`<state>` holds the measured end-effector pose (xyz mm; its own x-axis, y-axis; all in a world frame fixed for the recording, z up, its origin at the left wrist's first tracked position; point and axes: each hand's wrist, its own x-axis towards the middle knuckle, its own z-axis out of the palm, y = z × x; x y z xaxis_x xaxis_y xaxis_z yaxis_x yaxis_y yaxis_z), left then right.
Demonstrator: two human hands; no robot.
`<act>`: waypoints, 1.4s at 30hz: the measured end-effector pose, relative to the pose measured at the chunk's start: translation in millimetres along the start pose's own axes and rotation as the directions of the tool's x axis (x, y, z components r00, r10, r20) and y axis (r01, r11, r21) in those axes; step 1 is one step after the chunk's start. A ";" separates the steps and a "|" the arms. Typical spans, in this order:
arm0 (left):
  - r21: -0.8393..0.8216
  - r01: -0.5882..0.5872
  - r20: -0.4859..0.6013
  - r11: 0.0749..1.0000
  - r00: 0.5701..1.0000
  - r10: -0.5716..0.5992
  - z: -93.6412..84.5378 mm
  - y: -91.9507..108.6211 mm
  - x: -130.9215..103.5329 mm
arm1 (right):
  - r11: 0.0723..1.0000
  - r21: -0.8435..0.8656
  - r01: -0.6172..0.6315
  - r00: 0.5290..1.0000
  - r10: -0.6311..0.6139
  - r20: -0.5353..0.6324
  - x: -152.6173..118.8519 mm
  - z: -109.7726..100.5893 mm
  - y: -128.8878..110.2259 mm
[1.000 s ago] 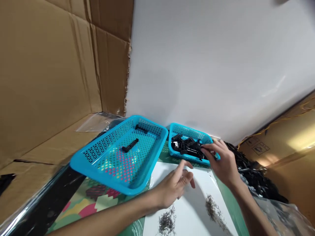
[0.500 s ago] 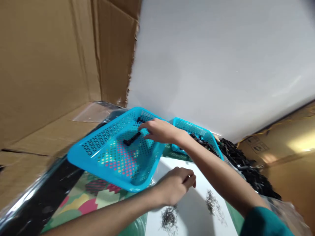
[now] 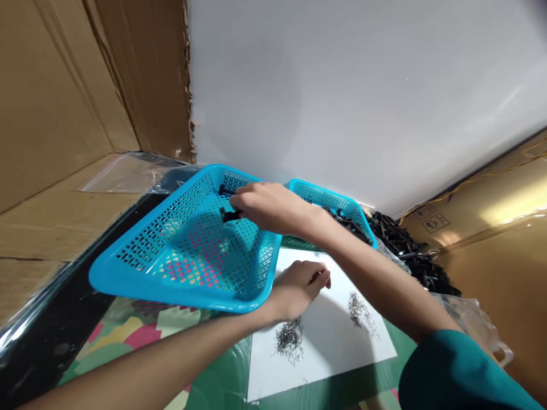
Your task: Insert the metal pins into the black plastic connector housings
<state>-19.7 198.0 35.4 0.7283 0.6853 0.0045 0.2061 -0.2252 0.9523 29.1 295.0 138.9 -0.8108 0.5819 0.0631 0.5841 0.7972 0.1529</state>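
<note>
My right hand (image 3: 267, 206) reaches into the large blue basket (image 3: 171, 293), its fingers closed around one end of a black part (image 3: 231, 215). Another black part (image 3: 226, 191) lies by the basket's far wall, partly behind that hand. Over the white sheet (image 3: 273, 373), my left hand (image 3: 301, 287) has its fingers curled together; whatever they hold, if anything, is hidden. Just below it sits a pile of small thin metal pieces (image 3: 289, 340), with a second pile (image 3: 359, 312) farther right on the sheet.
A smaller blue basket (image 3: 359, 213) with black parts stands behind the sheet. Right of it is a heap of black parts (image 3: 395, 239). Cardboard (image 3: 145, 68) rises at the left, beside a white wall (image 3: 333, 85). A clear plastic bag (image 3: 128, 173) lies behind the large basket.
My right hand has closed on the black part and turned it in the basket. The view has shifted, so the baskets appear farther left and higher. My left hand stays curled over the sheet.
</note>
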 end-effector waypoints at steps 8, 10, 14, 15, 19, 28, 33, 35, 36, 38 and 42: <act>-0.497 -0.096 -0.225 0.862 0.974 -0.022 7.2 -3.9 4.9 | 0.859 0.307 -0.410 0.908 0.416 0.049 -169.9 -59.1 -8.8; -0.491 -0.095 -0.174 0.866 0.985 0.009 6.2 -1.0 3.9 | 0.800 0.305 -0.517 0.856 0.490 0.166 -200.2 -44.1 -11.9; -0.292 -0.127 -0.009 0.948 0.992 0.130 5.3 3.8 1.6 | 0.726 0.396 -0.562 0.827 0.506 0.246 -224.6 -2.8 -22.6; -0.243 -0.129 0.007 0.961 0.991 0.135 5.8 3.5 1.8 | 0.709 0.413 -0.571 0.818 0.530 0.222 -225.9 5.9 -26.2; -0.192 -0.103 -0.080 0.976 0.993 0.089 9.3 -2.3 5.9 | 0.616 0.419 -0.667 0.664 0.747 -0.041 -227.5 30.2 -52.5; -0.226 -0.047 -0.160 0.973 0.987 0.011 10.4 -3.7 11.3 | 0.111 0.784 -0.611 0.544 0.778 0.314 -228.5 59.0 -149.6; -0.289 -0.056 -0.111 0.956 0.994 0.025 9.9 -6.2 10.9 | 0.124 0.776 -0.618 0.538 0.786 0.303 -220.7 62.2 -158.5; -0.300 -0.049 -0.102 0.953 0.995 0.019 9.5 -5.9 10.6 | 0.138 0.783 -0.607 0.559 0.774 0.298 -220.2 62.7 -158.7; -0.303 -0.048 -0.102 0.952 0.995 0.018 9.2 -5.4 10.4 | 0.136 0.787 -0.602 0.565 0.769 0.300 -220.7 62.9 -158.9; -0.301 -0.054 -0.112 0.952 0.993 0.021 8.5 -3.8 9.9 | 0.127 0.789 -0.601 0.568 0.763 0.309 -222.6 62.6 -159.7; -0.257 -0.077 -0.120 0.963 0.992 0.048 7.5 -0.2 7.9 | 0.071 0.814 -0.577 0.572 0.747 0.340 -227.6 58.6 -158.7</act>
<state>-9.1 198.3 33.0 0.6537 0.7518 0.0864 -0.0259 -0.0919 0.9954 123.3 45.5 42.6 -0.0142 0.9827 -0.1848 0.5404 -0.1479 -0.8283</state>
